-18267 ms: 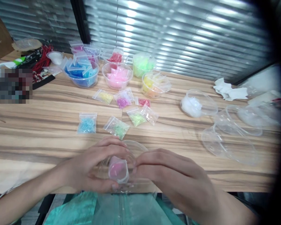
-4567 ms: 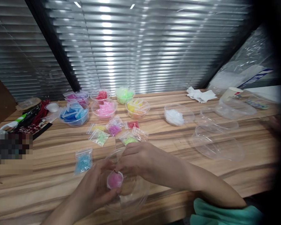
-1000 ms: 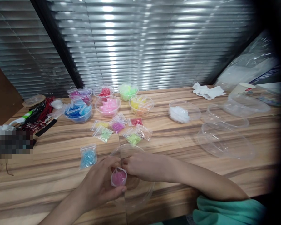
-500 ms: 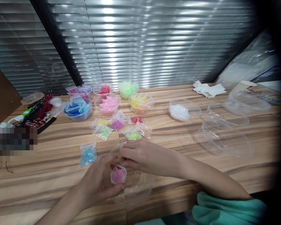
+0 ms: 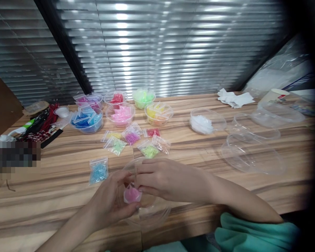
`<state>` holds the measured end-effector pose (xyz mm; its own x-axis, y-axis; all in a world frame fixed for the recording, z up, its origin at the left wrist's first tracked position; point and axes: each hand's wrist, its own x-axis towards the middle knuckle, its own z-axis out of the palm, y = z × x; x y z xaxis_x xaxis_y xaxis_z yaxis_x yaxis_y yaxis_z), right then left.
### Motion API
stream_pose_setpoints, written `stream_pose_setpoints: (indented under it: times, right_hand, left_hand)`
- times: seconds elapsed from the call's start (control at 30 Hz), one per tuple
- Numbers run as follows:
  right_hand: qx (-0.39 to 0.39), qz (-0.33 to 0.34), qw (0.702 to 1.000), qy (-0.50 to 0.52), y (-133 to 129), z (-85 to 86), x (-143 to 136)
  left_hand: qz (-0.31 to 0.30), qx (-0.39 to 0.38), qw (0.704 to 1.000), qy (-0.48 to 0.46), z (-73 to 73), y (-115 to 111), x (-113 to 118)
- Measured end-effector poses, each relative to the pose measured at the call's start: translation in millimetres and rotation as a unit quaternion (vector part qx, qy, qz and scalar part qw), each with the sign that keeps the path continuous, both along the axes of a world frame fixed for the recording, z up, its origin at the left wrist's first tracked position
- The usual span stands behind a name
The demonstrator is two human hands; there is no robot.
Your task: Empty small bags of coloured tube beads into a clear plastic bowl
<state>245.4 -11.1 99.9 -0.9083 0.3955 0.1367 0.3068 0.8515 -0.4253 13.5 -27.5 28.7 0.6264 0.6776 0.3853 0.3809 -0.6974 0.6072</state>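
Note:
My left hand (image 5: 111, 197) is curled around a small clear plastic bag (image 5: 132, 195) with pink contents low inside it. My right hand (image 5: 157, 176) reaches across from the right, its fingers bent and pressed together at the bag's upper edge. What those fingertips pinch is hidden. Both hands hover over a round clear plastic container (image 5: 157, 217) at the table's near side. Just left of my hands lies a zip bag of light blue beads (image 5: 99, 170). Beyond them are several more small bags, among them a lime green one (image 5: 149, 150) and a purple one (image 5: 131, 136).
Clear bowls of sorted bags stand at the back, including a blue one (image 5: 86, 120) and a pink one (image 5: 120, 115). A bowl with white bags (image 5: 201, 124) is right of them. Clear containers (image 5: 253, 154), tissues (image 5: 235, 98) and a paper cup (image 5: 275, 95) occupy the right; cords (image 5: 43, 122) the left.
My right hand's fingers have shifted slightly down, closer to the pink bag's upper edge. The left hand keeps its hold with the bag barely moved.

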Motion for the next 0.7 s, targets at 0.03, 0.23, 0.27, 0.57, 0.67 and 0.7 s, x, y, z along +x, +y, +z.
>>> stream_pose_setpoints:
  times: [0.03,0.23,0.27,0.57,0.67,0.7]
  right_hand:
    - [-0.002,0.005,1.0,-0.028,0.7,0.8,2.7]
    - [-0.045,0.061,0.991,-0.114,4.8,-8.0,10.5]
    - [-0.051,0.069,0.989,-0.118,4.3,-10.9,9.2]
    - [-0.102,0.077,0.978,-0.162,-1.5,-20.3,-10.9]
    - [-0.11,0.09,0.975,-0.171,0.8,-20.6,-12.4]
    - [-0.11,0.093,0.974,-0.173,1.5,-21.3,-12.4]
  left_hand:
    - [-0.006,-0.001,1.0,0.001,0.7,0.1,0.7]
    - [-0.018,0.012,1.0,-0.005,1.8,0.0,3.4]
    - [-0.019,0.012,1.0,-0.006,1.1,-0.4,3.1]
    - [-0.035,-0.021,0.999,0.018,-2.7,-0.9,0.6]
    - [-0.049,-0.034,0.998,0.031,-0.4,1.3,0.7]
    - [-0.053,-0.04,0.997,0.031,0.0,1.9,0.7]
